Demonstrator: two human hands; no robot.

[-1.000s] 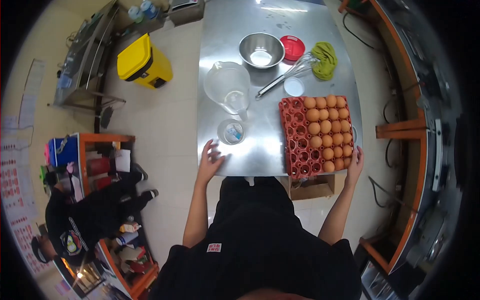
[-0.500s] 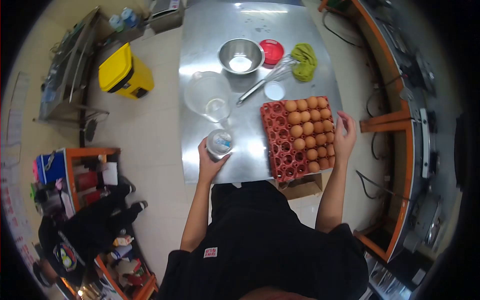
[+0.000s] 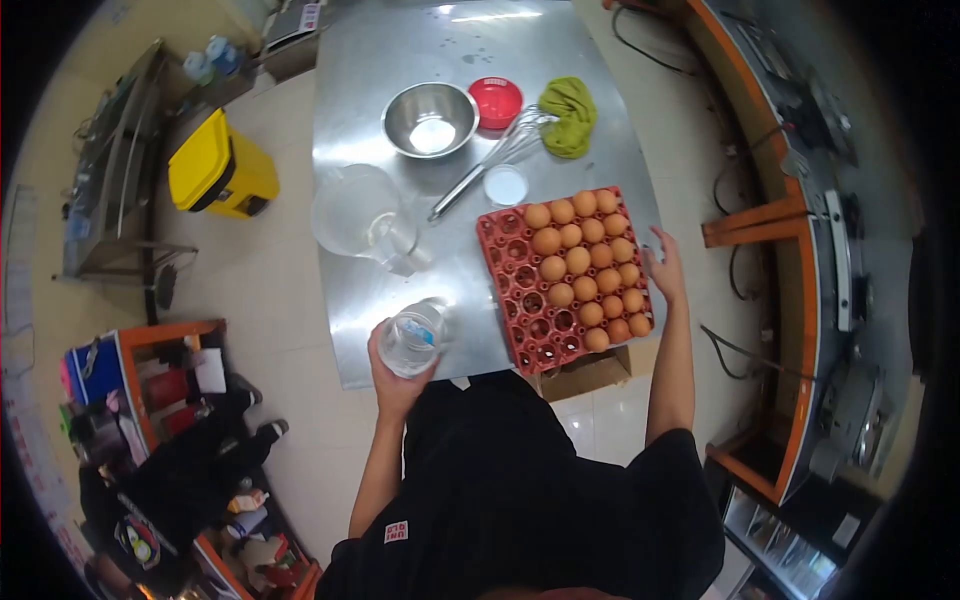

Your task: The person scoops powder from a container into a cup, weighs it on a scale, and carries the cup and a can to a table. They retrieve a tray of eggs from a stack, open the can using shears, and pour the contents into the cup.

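Note:
My left hand [image 3: 392, 375] grips a small clear plastic cup [image 3: 410, 338], lifted off the steel table [image 3: 400, 50] at its near left edge. My right hand [image 3: 663, 266] rests with fingers apart against the right side of a red egg tray [image 3: 520, 310] that holds several brown eggs [image 3: 580, 262] on its right half; the left cells are bare. Beyond the tray lie a clear measuring jug [image 3: 358, 217], a steel bowl [image 3: 430, 118], a whisk [image 3: 485, 165], a small white lid [image 3: 505, 184], a red lid [image 3: 496, 101] and a green cloth [image 3: 569, 115].
A yellow bin [image 3: 222, 167] stands on the floor left of the table. A cardboard box [image 3: 590, 372] sits under the table's near edge. Another person in black crouches by orange shelving [image 3: 170, 335] at lower left. Orange-framed benches run along the right.
My left hand reached the clear cup, closed on it and lifted it toward me off the table. My right hand slid from the tray's near right corner up along its right side.

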